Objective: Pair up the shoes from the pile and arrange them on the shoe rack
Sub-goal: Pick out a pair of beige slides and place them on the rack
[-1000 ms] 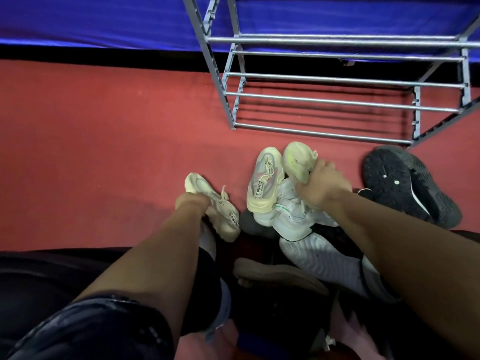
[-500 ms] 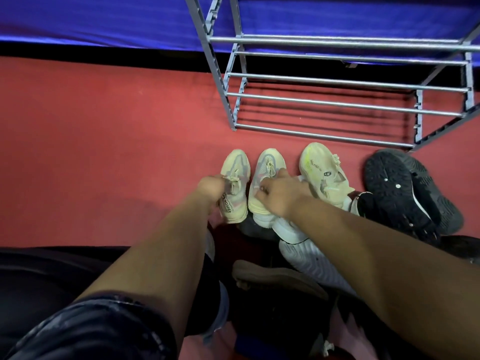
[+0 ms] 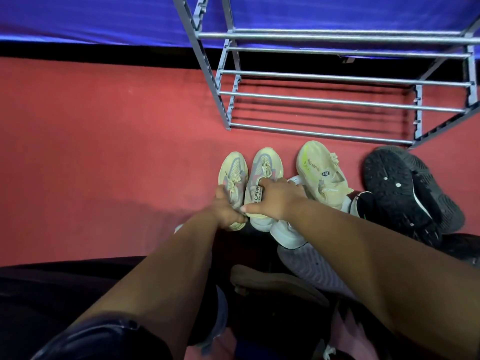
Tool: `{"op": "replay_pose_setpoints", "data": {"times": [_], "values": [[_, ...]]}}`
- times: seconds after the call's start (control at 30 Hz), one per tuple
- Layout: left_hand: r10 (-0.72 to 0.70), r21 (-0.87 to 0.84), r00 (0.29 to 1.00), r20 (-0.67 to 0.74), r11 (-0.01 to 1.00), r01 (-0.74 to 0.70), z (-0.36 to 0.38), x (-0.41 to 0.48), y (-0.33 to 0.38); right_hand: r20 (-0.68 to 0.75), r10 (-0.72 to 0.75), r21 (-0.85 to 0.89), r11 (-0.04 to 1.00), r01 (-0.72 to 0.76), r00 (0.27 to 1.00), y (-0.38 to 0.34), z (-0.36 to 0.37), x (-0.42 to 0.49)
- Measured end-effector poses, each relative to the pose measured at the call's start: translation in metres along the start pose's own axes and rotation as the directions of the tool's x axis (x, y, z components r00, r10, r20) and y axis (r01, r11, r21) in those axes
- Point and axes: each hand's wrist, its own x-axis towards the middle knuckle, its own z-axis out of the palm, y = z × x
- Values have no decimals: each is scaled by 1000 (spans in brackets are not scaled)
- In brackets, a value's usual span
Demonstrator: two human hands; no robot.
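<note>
Two matching cream sneakers, one in each of my hands.

My left hand [image 3: 227,213] grips the left sneaker [image 3: 233,178]; my right hand [image 3: 275,201] clutches the right sneaker [image 3: 262,172], whose strap reads "CAPA…". Both sit touching on the red floor [image 3: 104,152], the shoe rack [image 3: 324,100] beyond my fingers.

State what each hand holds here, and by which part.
Left hand grips the left cream knit sneaker at its heel; right hand holds the matching lettered cream sneaker around its collar.
</note>
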Motion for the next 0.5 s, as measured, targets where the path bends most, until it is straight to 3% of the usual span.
{"op": "replay_pose_setpoints", "data": {"times": [0.13,0.33,0.5], "values": [[6,-103,998,-70,995,-14,-5,3,4,-16,16,16,1000,-16,1000,-4,2,1],[-8,-200,1000,-20,980,4,-24,-3,13,-15,41,184,982,-38,999,4,-9,4],[40,-466,996,-75,882,-71,-27,-14,28,-69,69,330,943,-42,995,26,-18,-2]]}}
